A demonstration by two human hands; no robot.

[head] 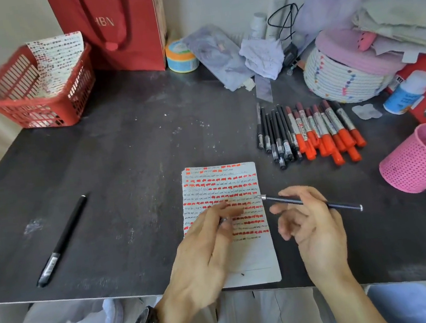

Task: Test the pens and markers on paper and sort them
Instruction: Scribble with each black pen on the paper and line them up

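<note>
**Sheet nearly full, one pen in hand**

Right hand (312, 226) holds an uncapped pen (310, 202), tip at the paper (257, 258). Left hand (206, 246) perhaps pinches its cap. Sorted pile (308, 132) at two o'clock; a lone pen (62, 240) at nine.

A paper (227, 213) is laid near the front edge of the surface (129, 150). A lone pen (62, 240) is placed to its left. Pens and markers (308, 132) are grouped behind it to the right, a basket (34, 87) at back left.

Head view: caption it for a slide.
Right hand poises uncapped black pen over marked white paper sheet.
</note>
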